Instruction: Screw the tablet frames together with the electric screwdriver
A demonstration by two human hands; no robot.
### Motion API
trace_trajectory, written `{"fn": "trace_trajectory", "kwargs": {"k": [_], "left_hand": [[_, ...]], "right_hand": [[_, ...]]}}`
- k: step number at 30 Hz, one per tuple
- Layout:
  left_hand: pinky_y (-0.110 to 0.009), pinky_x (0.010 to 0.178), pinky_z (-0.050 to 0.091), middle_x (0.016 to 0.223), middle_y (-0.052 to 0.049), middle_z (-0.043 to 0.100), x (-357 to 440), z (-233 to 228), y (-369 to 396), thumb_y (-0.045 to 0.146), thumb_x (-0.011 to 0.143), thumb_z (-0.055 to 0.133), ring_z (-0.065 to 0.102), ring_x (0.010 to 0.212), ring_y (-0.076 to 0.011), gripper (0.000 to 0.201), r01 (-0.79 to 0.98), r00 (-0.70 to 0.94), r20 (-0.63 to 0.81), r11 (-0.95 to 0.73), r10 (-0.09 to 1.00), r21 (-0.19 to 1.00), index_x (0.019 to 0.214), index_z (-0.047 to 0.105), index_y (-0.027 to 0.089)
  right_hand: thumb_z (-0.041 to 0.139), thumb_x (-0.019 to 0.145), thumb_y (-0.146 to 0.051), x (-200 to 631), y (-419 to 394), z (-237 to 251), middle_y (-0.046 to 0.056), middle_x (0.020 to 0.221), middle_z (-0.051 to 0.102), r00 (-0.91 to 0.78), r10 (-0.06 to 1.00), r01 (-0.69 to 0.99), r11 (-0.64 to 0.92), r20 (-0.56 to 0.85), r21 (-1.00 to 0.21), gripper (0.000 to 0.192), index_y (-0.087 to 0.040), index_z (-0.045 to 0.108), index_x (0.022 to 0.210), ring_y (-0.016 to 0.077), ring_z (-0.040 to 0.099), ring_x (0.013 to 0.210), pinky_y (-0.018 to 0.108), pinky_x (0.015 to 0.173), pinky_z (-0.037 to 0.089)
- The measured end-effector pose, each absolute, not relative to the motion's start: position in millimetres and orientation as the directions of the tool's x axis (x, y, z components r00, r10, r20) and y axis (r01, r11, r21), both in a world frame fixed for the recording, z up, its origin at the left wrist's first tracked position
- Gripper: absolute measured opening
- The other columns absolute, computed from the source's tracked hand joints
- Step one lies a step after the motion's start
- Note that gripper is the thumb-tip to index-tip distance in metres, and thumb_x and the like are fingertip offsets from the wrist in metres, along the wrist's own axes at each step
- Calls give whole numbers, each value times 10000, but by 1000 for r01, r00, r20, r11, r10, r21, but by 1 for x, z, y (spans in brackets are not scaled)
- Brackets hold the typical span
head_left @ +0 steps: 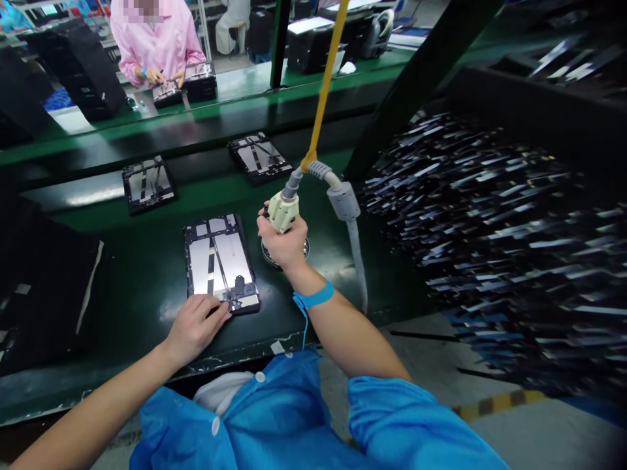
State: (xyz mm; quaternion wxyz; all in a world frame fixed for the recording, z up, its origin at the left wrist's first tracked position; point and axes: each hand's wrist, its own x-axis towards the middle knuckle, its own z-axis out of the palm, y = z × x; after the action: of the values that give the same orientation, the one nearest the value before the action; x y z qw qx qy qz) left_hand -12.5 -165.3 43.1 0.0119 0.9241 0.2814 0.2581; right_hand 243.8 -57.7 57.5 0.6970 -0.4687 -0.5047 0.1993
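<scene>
An opened tablet chassis (219,261) with shiny metal plates lies flat on the dark green bench in front of me. My left hand (194,326) rests on its near left corner, fingers pressing on the frame. My right hand (284,241) is closed around a pale electric screwdriver (283,210) held upright just right of the chassis. The tool hangs from a yellow cord (326,78) and a grey cable (350,228) leads off it. A small round dish (305,249) sits under that hand, mostly hidden.
Two more chassis (147,184) (258,156) lie on the conveyor belt behind. A dark rack (494,228) full of flat parts fills the right side. Across the line a person in a pink coat (157,39) handles another unit. Black trays (44,287) lie at my left.
</scene>
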Motion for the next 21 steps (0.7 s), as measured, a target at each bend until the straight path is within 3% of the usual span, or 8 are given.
{"fn": "trace_trajectory", "kwargs": {"k": [7,11,14,21], "left_hand": [[-453,956,565,1093,-104,718,-12,49,-159,131,985,619,666,1083,-252,248,493,737,408,-842,539,221,1219,660,202],[-633,1112,459,1153,-117,710,-13,46,-170,129,986,612,640,1197,-300,234,565,705,368,-794,606,226,1204,666,193],[-740,1119,387,1238,-131,694,-13,40,-180,124,986,597,580,1310,-360,284,648,623,364,-717,692,255,1239,676,226],[-695,1133,378,1187,-92,726,-8,32,-127,223,1006,611,631,1247,-310,204,620,591,370,-697,717,359,1146,752,273]], "right_hand": [[732,840,-302,247,-61,63,24,901,732,409,753,196,478,514,-856,190,-219,687,1004,188,732,826,341,776,624],[738,835,-282,251,-60,66,30,919,742,438,740,175,487,511,-856,237,-220,687,1058,201,744,866,378,824,636],[740,833,-289,255,-59,66,35,941,739,463,726,176,486,508,-856,257,-225,686,1076,206,747,881,380,804,643],[726,820,-273,260,-54,65,-3,839,690,486,719,196,464,496,-864,274,-234,658,1083,149,695,670,313,647,615]]}}
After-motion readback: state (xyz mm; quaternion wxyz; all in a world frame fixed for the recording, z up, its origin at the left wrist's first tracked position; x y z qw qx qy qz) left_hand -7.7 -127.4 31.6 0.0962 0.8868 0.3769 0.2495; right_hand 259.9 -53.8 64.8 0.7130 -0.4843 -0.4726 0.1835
